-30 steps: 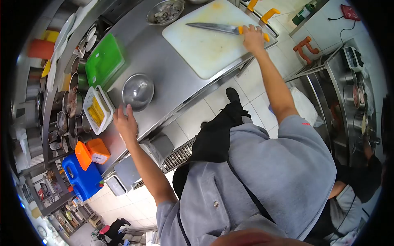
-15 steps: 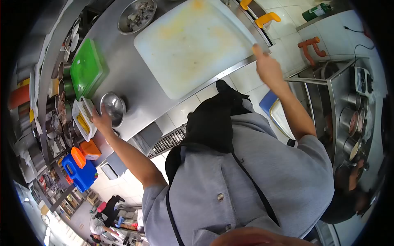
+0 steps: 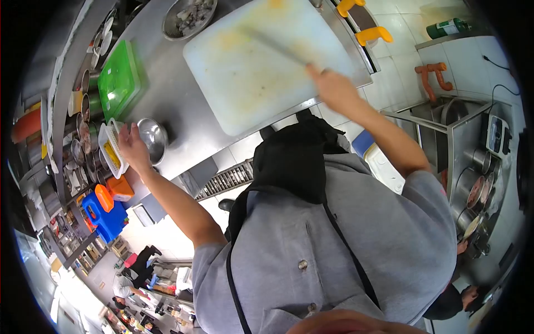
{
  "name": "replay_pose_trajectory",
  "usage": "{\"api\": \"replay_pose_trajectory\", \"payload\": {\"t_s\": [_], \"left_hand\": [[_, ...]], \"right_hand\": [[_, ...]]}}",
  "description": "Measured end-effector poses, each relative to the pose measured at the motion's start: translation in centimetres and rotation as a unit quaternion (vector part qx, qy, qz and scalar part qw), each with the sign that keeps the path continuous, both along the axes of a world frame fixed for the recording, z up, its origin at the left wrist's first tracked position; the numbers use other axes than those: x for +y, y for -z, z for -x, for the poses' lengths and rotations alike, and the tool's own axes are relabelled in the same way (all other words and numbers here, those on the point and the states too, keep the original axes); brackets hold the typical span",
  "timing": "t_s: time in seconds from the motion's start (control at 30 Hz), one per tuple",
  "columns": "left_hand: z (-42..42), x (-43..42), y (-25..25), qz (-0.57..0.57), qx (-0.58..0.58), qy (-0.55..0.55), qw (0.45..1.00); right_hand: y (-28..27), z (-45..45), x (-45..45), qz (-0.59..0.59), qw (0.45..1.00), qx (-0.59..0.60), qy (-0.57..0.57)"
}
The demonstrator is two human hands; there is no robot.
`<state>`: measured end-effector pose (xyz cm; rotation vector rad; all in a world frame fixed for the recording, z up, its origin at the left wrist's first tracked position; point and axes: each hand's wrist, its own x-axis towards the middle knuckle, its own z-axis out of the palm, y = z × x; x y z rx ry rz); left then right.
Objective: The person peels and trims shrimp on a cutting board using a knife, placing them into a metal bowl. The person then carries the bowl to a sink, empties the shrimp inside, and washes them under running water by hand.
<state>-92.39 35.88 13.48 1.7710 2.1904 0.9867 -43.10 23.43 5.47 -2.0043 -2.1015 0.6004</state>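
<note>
My right hand [image 3: 336, 92] is wrapped round the handle of a knife [image 3: 275, 45], whose blade, blurred by motion, extends over the white cutting board [image 3: 245, 94]. My left hand [image 3: 133, 146] has its fingers apart beside an empty metal bowl [image 3: 153, 139] and a white basket [image 3: 113, 158] with yellow items inside. Whether its fingers touch the bowl or basket is unclear. Behind the board, a metal bowl [image 3: 171, 25] contains greyish pieces. A green-lidded container [image 3: 118, 80] lies at the left of the steel counter [image 3: 181, 103].
An orange scale [image 3: 119, 189] and blue jug [image 3: 105, 217] are at the left. Yellow handles [image 3: 374, 35] stick out past the board. Pots [image 3: 470, 186] stand on the right counter. Other people [image 3: 123, 285] are at the lower left and lower right.
The knife, first lying on the board under my right hand, is now held in it over the board. My left hand stays near the basket and bowl. The camera view has shifted.
</note>
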Motion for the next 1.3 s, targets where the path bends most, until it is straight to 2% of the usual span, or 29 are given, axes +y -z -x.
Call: {"api": "replay_pose_trajectory", "payload": {"t_s": [0.03, 0.1, 0.13, 0.2, 0.23, 0.27, 0.3, 0.33, 0.4, 0.43, 0.5, 0.57, 0.63, 0.67, 0.73, 0.77, 0.8, 0.83, 0.87, 0.93, 1.0, 1.03, 1.07, 1.1, 1.13, 1.17, 1.2, 1.23, 1.3], "left_hand": [[-0.2, 0.3, -0.2, 0.0, -0.009, 0.01, 1.0], [0.6, 0.8, -0.2, -0.016, -0.046, 0.019, 0.999], [0.7, 0.9, -0.5, -0.029, -0.078, 0.026, 0.996], [0.9, 1.1, -1.0, -0.028, -0.073, 0.014, 0.997], [1.2, 1.2, -1.2, -0.018, -0.06, 0.01, 0.998], [1.7, 1.4, -1.2, -0.009, -0.046, 0.006, 0.999], [2.7, 1.9, -0.3, -0.02, -0.039, 0.029, 0.999], [3.5, 2.5, 0.6, -0.016, -0.043, 0.036, 0.998], [4.4, 4.6, 2.4, 0.019, -0.099, 0.069, 0.992], [4.1, 5.7, 3.3, 0.023, -0.105, 0.092, 0.99], [2.6, 8.0, 4.6, 0.031, -0.116, 0.119, 0.986], [1.1, 10.3, 5.0, 0.028, -0.124, 0.132, 0.983], [-0.5, 12.0, 5.8, 0.021, -0.092, 0.188, 0.978], [-1.5, 13.0, 6.3, 0.013, -0.077, 0.211, 0.974], [-3.7, 15.5, 8.5, 0.058, -0.027, 0.248, 0.967], [-5.2, 16.1, 9.2, 0.048, 0.03, 0.234, 0.97], [-6.0, 17.4, 10.9, 0.011, 0.039, 0.237, 0.971], [-6.9, 18.6, 11.8, -0.026, 0.046, 0.239, 0.97], [-8.6, 18.5, 11.6, -0.026, 0.029, 0.188, 0.981], [-10.7, 21.4, 12.6, -0.036, 0.004, 0.134, 0.99], [-10.4, 25.2, 17.0, 0.026, -0.213, 0.045, 0.976], [-11.1, 24.1, 15.7, 0.023, -0.214, 0.039, 0.976], [-12.6, 23.2, 14.5, -0.077, -0.07, 0.035, 0.994], [-13.8, 22.9, 12.6, -0.175, 0.076, 0.027, 0.981], [-14.3, 23.7, 11.2, -0.181, 0.073, 0.023, 0.98], [-14.8, 24.6, 10.2, -0.138, 0.169, 0.166, 0.962], [-15.3, 25.2, 9.7, -0.089, 0.26, 0.306, 0.912], [-15.8, 25.4, 9.6, -0.091, 0.259, 0.305, 0.912], [-17.0, 25.7, 9.8, -0.015, 0.286, 0.286, 0.914]], "right_hand": [[-0.1, 1.2, -1.3, 0.026, 0.996, 0.039, -0.077], [-1.5, 2.5, -2.0, 0.245, 0.923, 0.176, -0.239], [-2.3, 2.7, -2.9, 0.246, 0.924, 0.176, -0.234], [-3.3, 2.4, -4.8, 0.199, 0.92, 0.285, -0.183], [-2.8, 2.1, -5.9, 0.081, 0.963, 0.24, -0.087], [-2.8, 0.5, -6.2, 0.064, 0.978, 0.196, -0.02], [-1.6, -0.5, -7.5, -0.078, 0.992, 0.084, 0.053], [-1.1, -0.9, -8.1, -0.075, 0.992, 0.081, 0.061], [-0.6, -1.2, -10.0, -0.048, 0.965, -0.145, 0.211], [0.3, -1.1, -12.0, -0.041, 0.961, -0.153, 0.226], [3.1, -0.6, -16.8, -0.137, 0.954, -0.214, 0.157], [4.1, 0.3, -23.4, -0.104, 0.959, -0.189, 0.185], [2.0, 1.1, -28.1, -0.086, 0.966, -0.081, 0.229], [1.4, 1.3, -29.3, -0.089, 0.966, -0.083, 0.228], [1.1, 2.0, -29.6, -0.028, 0.94, 0.2, 0.276], [0.6, 2.5, -28.1, -0.036, 0.941, 0.207, 0.267], [-0.7, 2.9, -26.0, 0.09, 0.837, 0.427, 0.331], [-1.5, 3.1, -24.3, 0.215, 0.67, 0.609, 0.366], [-1.7, 3.4, -23.7, 0.214, 0.674, 0.61, 0.357], [-2.4, 3.4, -22.9, 0.174, 0.694, 0.546, 0.436], [-3.8, 4.2, -22.3, 0.145, 0.726, 0.483, 0.467], [-3.5, 4.4, -22.5, 0.081, 0.832, 0.323, 0.444], [-3.3, 4.5, -22.3, 0.009, 0.902, 0.151, 0.404], [-3.6, 4.8, -21.7, 0.016, 0.894, 0.181, 0.41], [-2.7, 5.4, -21.0, -0.063, 0.899, 0.204, 0.383], [-2.5, 5.5, -20.5, -0.051, 0.907, 0.188, 0.372], [-3.2, 6.2, -19.3, -0.038, 0.915, 0.172, 0.363], [-3.4, 6.5, -18.5, -0.041, 0.915, 0.171, 0.363], [-3.6, 6.6, -17.6, 0.043, 0.889, 0.265, 0.371]]}}
